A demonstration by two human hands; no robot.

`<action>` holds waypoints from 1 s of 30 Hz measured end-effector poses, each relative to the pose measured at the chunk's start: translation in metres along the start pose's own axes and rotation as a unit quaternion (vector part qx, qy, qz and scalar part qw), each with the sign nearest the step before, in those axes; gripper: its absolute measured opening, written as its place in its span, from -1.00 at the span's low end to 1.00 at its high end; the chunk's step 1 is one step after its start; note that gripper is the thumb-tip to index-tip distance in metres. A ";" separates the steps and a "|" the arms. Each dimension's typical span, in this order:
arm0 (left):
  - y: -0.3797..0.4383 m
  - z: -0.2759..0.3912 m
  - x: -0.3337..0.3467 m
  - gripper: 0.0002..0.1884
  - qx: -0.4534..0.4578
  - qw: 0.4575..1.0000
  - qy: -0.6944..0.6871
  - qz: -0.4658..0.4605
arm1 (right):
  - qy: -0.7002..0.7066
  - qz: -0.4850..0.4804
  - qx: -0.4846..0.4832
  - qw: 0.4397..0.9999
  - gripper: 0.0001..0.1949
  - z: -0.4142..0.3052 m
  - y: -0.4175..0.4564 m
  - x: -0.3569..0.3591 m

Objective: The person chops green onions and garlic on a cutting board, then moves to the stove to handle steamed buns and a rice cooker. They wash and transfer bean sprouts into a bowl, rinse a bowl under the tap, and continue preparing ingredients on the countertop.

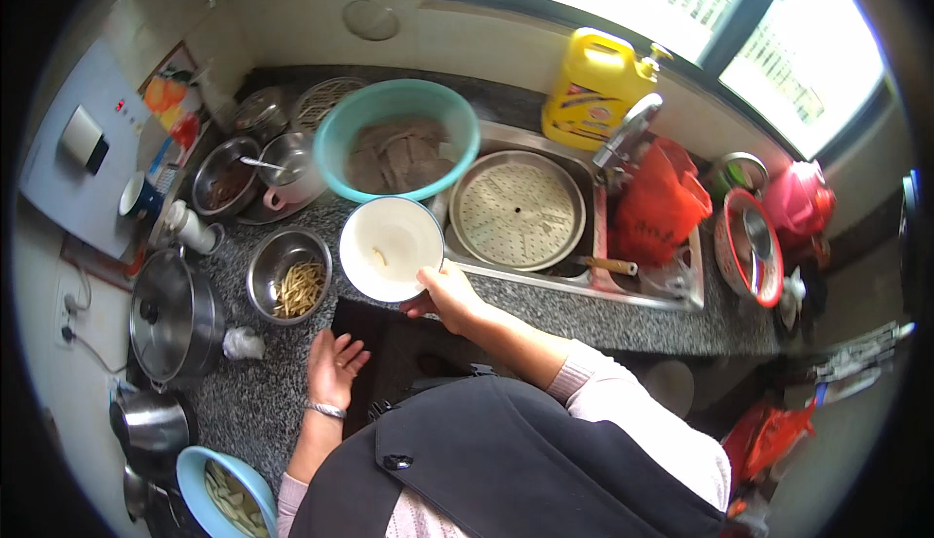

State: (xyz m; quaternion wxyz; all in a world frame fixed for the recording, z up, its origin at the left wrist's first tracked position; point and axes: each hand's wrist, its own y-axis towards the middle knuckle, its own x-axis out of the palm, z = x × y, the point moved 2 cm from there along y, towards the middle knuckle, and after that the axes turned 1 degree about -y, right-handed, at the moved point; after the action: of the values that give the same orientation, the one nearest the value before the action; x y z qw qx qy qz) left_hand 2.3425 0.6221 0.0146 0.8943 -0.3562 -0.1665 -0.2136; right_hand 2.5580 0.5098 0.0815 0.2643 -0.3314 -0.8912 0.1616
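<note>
My right hand (449,296) grips the rim of a white bowl (401,239) with a dark edge, tilted so its inside shows; one pale strip lies in it. Palm up and fingers apart, my left hand (338,369) holds nothing. Just beyond the left hand stands a steel bowl (255,268) on the granite counter, with pale yellowish food strips (299,288) inside. Behind the white bowl is a large turquoise basin (467,137) containing grey-brown flat pieces (401,158).
The steel sink (657,301) holds a round perforated tray (518,210) and a red plastic bag (657,210). A yellow jug (587,93) stands behind it. Left are a lidded pot (171,319), a steel bowl with dark food (222,173) and a blue basin (191,476) of sliced food.
</note>
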 end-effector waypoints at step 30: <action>0.024 -0.125 0.349 -0.26 -0.036 0.957 0.118 -0.261 | -0.429 0.365 -0.336 0.755 -0.34 -0.137 0.026 -0.391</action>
State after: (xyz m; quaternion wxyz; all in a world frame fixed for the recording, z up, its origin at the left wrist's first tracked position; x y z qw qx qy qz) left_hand 2.6701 0.4573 0.0715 0.8074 -0.3043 -0.1393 -0.4859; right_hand 2.9009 0.2798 0.0377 -0.3533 -0.5952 -0.7191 0.0612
